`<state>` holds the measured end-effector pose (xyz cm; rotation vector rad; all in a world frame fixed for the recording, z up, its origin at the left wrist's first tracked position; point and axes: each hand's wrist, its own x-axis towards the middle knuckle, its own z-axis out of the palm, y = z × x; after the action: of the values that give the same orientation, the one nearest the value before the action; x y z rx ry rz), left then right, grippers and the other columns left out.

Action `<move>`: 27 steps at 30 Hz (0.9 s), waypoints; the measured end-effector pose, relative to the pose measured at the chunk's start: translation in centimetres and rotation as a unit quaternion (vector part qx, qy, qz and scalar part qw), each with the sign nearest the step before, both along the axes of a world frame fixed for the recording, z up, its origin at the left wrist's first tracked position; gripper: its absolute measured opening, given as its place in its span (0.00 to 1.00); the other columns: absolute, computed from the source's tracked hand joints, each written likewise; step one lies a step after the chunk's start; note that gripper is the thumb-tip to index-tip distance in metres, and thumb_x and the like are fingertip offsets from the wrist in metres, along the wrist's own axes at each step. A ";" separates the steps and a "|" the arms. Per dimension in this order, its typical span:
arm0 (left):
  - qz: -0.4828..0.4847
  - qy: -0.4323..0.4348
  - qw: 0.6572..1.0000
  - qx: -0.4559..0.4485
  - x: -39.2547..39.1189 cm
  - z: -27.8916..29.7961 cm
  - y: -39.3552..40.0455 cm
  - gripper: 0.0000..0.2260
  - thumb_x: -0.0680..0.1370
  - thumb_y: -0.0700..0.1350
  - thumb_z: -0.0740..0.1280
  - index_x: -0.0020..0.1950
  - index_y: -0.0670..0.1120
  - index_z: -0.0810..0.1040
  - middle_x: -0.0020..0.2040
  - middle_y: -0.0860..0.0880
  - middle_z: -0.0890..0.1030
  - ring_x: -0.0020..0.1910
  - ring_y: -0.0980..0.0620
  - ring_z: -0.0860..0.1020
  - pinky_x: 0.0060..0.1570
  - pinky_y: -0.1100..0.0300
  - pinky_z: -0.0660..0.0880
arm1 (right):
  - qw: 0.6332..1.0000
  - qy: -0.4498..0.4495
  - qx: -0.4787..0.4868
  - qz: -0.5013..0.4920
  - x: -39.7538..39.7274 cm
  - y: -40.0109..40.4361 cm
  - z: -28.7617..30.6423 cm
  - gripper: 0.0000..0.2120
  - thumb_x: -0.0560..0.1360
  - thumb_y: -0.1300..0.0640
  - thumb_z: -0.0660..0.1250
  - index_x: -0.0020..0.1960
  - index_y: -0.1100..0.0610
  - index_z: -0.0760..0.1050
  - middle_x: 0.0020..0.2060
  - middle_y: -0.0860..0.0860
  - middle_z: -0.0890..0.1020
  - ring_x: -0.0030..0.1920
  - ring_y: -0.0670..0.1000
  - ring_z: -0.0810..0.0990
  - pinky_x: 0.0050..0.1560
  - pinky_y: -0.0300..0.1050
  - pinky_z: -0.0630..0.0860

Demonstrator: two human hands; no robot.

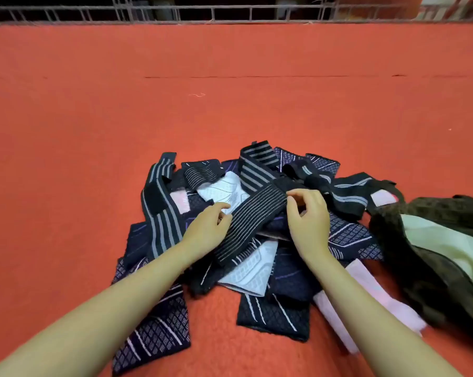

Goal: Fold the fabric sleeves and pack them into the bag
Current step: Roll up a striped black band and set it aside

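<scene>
Surface: a red felt-covered surface [93, 118] carries everything; a white wire rail [175, 14] runs along its far edge.
Pile: a heap of fabric sleeves [349, 235] lies near the middle of the near edge, mostly dark navy pieces with a diamond weave and pale stripes, mixed with white and pink ones.
Striped band: a black band with thin grey lines [253, 221] lies slantwise across the top of the pile, between the two hands.
Left hand: the left hand [206, 227] rests at the band's near-left side, fingers loosely curled against its edge; whether it truly grips the band cannot be told.
Right hand: the right hand [308, 216] pinches the band's far end between thumb and curled fingers.
Wide-striped strap: a longer strap with broad grey stripes [159, 202] runs down the left side of the pile, a black patch on it.
Pink sleeve: a pink sleeve [371, 300] lies flat at the pile's right side, partly under the right forearm.
Bag: a dark olive bag [434, 268] lies just right of the pile, towards the near right corner, its mouth open on a pale green lining [442, 246].
Loose thread: a small thread [197, 95] lies on the bare felt, well beyond the pile.
</scene>
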<state>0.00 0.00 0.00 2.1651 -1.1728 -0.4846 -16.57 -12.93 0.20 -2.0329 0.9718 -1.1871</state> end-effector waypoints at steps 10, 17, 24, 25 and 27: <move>0.008 -0.015 0.994 -0.104 -4.7 1.6 2.6 0.17 0.83 0.42 0.52 0.70 0.46 0.70 0.57 0.44 0.80 0.47 0.48 0.77 0.49 0.54 0.73 | 0.999 0.042 -0.025 -0.015 -2.1 2.1 -0.6 0.17 0.75 0.60 0.66 0.63 0.56 0.74 0.56 0.52 0.73 0.57 0.52 0.74 0.54 0.43 0.70; 0.015 -0.087 0.990 -0.111 -5.8 3.1 9.4 0.14 0.82 0.44 0.56 0.64 0.49 0.77 0.61 0.52 0.79 0.55 0.52 0.77 0.53 0.61 0.71 | 0.998 0.066 0.016 -0.015 -4.9 3.4 0.8 0.16 0.74 0.57 0.66 0.61 0.56 0.75 0.56 0.56 0.75 0.54 0.53 0.76 0.57 0.53 0.74; 0.004 -0.143 0.989 0.028 -4.1 -0.5 14.7 0.15 0.81 0.47 0.58 0.67 0.50 0.73 0.65 0.52 0.77 0.62 0.52 0.75 0.60 0.58 0.70 | 0.992 0.123 0.007 0.007 -4.9 4.9 -0.3 0.19 0.75 0.53 0.66 0.65 0.55 0.73 0.59 0.57 0.74 0.61 0.56 0.73 0.60 0.50 0.69; 0.005 -0.149 0.988 0.050 -4.0 -0.7 14.9 0.15 0.81 0.48 0.57 0.68 0.50 0.73 0.65 0.52 0.77 0.63 0.51 0.75 0.60 0.58 0.71 | 0.991 0.133 0.012 0.007 -4.9 5.0 -0.5 0.21 0.75 0.51 0.66 0.67 0.54 0.71 0.60 0.57 0.73 0.61 0.56 0.73 0.59 0.51 0.70; 0.007 -0.159 0.984 0.075 -3.9 -0.9 14.9 0.16 0.81 0.49 0.57 0.68 0.50 0.72 0.65 0.51 0.77 0.62 0.50 0.75 0.59 0.57 0.71 | 0.991 0.131 0.039 0.006 -4.9 4.8 -0.8 0.25 0.75 0.49 0.67 0.70 0.53 0.67 0.61 0.57 0.73 0.61 0.56 0.74 0.58 0.53 0.71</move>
<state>-3.85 14.87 -0.93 2.4440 -1.3239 -0.2298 -21.47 -8.09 -0.62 -2.1644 1.1100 -0.8742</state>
